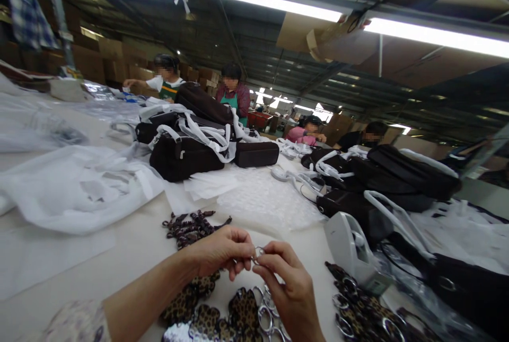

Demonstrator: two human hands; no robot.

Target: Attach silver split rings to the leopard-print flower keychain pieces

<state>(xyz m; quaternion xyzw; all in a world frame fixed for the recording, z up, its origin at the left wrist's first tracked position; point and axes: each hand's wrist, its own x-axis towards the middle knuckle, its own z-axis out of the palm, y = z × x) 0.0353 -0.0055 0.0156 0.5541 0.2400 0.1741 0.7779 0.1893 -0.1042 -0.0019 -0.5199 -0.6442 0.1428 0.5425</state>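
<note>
- Head view: left hand (225,252) and right hand (292,278) meet just above the tabletop (135,254), fingertips nearly together.
- Grip: both closed in a thumb-and-finger pinch on one small silver metal ring (259,251); it sits between the fingertips, partly covered.
- Under the hands: leopard-print pieces (243,307), with loose silver rings (265,318) just beside them, next to the right wrist. Close quarters below.
- Behind the left wrist: pile of dark twisted straps (191,225), its near edge partly hidden by the forearm.
- Right side: strip of pale tabletop between right hand and a leopard-print bunch with rings (358,307). White plastic device (345,241) stands at that bunch's far edge.
- Left side: wider stretch of tabletop beside the forearm, up to the white plastic bag (79,188).
- Ahead: bubble wrap (270,199), flanked by dark handbags on the left (186,156) and more on the right (405,172).
- Far side: co-workers (238,99), well apart from the hands.
</note>
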